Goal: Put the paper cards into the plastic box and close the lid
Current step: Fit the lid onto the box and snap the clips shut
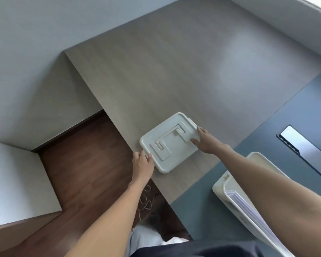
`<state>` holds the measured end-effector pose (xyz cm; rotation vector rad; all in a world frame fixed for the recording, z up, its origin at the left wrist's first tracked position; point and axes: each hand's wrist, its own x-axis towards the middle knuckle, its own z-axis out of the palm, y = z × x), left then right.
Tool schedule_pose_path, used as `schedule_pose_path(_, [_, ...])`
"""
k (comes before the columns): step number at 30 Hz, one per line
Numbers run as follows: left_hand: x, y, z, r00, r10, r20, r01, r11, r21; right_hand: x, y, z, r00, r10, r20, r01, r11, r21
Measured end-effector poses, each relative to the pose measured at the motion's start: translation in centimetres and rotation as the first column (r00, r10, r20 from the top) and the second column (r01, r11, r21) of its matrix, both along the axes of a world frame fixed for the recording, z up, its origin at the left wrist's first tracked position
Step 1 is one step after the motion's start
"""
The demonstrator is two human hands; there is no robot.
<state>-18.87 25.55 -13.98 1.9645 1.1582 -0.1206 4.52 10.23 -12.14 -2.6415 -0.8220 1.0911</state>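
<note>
A white plastic lid (pixel 168 143) with a raised angular pattern lies flat on the wooden table near its left edge. My left hand (pixel 142 165) grips the lid's near-left edge, thumb on top. My right hand (pixel 206 140) holds the lid's right edge, fingers spread over it. At the lower right stands the open white plastic box (pixel 221 190), partly hidden by my right forearm. A stack of white paper cards (pixel 248 210) lies inside it.
The wooden table top (pixel 174 71) ends in a blue-grey section (pixel 285 112) on the right, with a metal cable hatch (pixel 304 151) set in it. Left of the table is brown floor (pixel 85 164) and a pale cabinet (pixel 13 182).
</note>
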Motion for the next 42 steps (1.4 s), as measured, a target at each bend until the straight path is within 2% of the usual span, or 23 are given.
schedule_pose_path(4, [0.7, 0.1, -0.4, 0.993, 0.115, -0.004, -0.115, 0.993, -0.040, -0.5, 0.5, -0.3, 0.987, -0.163, 0.011, 0.161, 0.983, 0.091])
schedule_pose_path(6, [1.3, 0.2, -0.5, 0.976, 0.217, -0.036, -0.219, 0.974, -0.064, -0.9, 0.9, -0.6, 0.949, -0.314, -0.025, 0.315, 0.940, 0.133])
schedule_pose_path(10, [1.4, 0.5, -0.4, 0.914, 0.399, -0.069, -0.404, 0.912, -0.073, -2.0, 1.5, -1.4, 0.838, -0.533, -0.115, 0.542, 0.837, 0.072])
schedule_pose_path(12, [1.2, 0.8, -0.5, 0.863, 0.503, -0.054, -0.505, 0.851, -0.142, -2.3, 1.4, -1.5, 0.774, -0.608, -0.175, 0.624, 0.781, 0.045])
schedule_pose_path(16, [1.1, 1.9, -0.5, 0.708, 0.705, -0.040, -0.671, 0.654, -0.348, -1.2, 0.3, -3.1, 0.697, -0.651, -0.299, 0.702, 0.705, 0.103])
schedule_pose_path(21, [1.8, 2.4, 1.9, 0.650, 0.760, 0.026, -0.670, 0.588, -0.453, -1.2, 0.3, 1.0, 0.693, -0.646, -0.319, 0.716, 0.667, 0.206])
schedule_pose_path(25, [3.7, 2.4, 3.9, 0.666, 0.742, 0.070, -0.620, 0.604, -0.500, 0.0, -0.6, 4.2, 0.684, -0.672, -0.285, 0.730, 0.623, 0.281])
schedule_pose_path(29, [6.7, 1.7, 6.7, 0.718, 0.679, 0.150, -0.534, 0.676, -0.507, 1.7, -3.4, 7.2, 0.617, -0.743, -0.260, 0.771, 0.505, 0.388])
schedule_pose_path(37, [13.7, -2.0, 12.0, 0.826, 0.470, 0.309, -0.295, 0.830, -0.473, 2.6, -11.9, 12.5, 0.447, -0.826, -0.344, 0.812, 0.213, 0.543])
schedule_pose_path(42, [16.3, -6.5, 13.5, 0.875, 0.321, 0.363, -0.123, 0.872, -0.474, 0.4, -19.2, 13.5, 0.340, -0.870, -0.356, 0.825, 0.094, 0.557])
